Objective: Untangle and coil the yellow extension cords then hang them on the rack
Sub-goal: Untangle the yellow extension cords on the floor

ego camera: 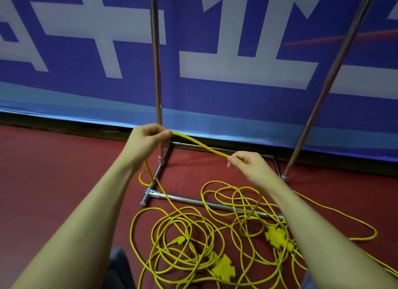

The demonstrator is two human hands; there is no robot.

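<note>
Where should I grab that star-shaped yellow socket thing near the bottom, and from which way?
Probably grab the yellow socket block by its chunky middle, coming from above. It lies flat on the red floor, its top bare, with cord loops crowding its sides. Both hands, left and right, are busy holding a stretched cord.

I saw a blue banner [215, 41] with large white characters behind, a dark red floor [53, 170] below, and denim-clad knees [117, 265] at bottom.
</note>
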